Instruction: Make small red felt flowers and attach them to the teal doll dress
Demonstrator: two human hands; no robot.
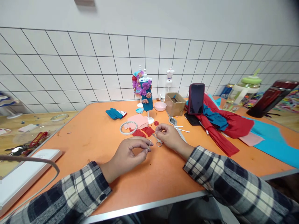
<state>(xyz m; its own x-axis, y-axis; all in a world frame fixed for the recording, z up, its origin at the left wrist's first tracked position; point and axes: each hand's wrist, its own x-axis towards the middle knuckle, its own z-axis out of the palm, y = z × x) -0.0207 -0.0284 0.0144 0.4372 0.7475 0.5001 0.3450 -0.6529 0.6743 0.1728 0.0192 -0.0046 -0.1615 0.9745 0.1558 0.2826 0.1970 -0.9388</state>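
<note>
In the middle of the orange table (93, 149), my left hand (128, 154) pinches a small thin pale strip (150, 143) between thumb and forefinger. To its right, my right hand (169, 135) has thumb and forefinger pressed together; whatever is in them is hidden or too small to make out. Small scissors (159, 144) show a loop handle just below the right fingertips, and I cannot tell whether the hand touches them. Beyond the hands lie red fabric pieces (148, 131), pink fabric (138, 120) and a roll of tape (128, 128). A little dress form (146, 96) wears a blue dress with purple and peach flowers.
Farther back stand a pink bowl (160, 106), a cardboard box (175, 107), a bare white dress form (170, 76) and an upright phone (196, 99). Red fabric (238, 123) and blue fabric (273, 137) spread rightward. A white power strip (28, 177) lies left.
</note>
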